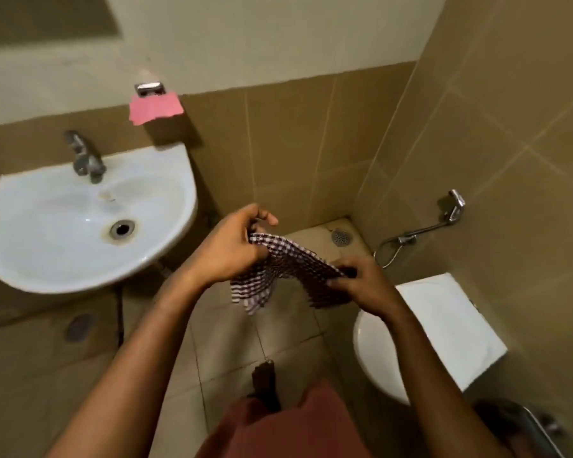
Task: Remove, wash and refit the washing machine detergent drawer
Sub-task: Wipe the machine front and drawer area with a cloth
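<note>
My left hand (227,247) and right hand (361,282) each pinch an edge of a checked cloth (288,269), which is stretched between them. The sink (20,259) lies left of the left hand, the toilet (444,325) just below the right. The drawer is not in view, so I cannot tell whether it is washed. I judge this a drying step, with refitting left to do.

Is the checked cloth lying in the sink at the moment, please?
No, the left hand and right hand grip the checked cloth in the air, right of the sink.
</note>
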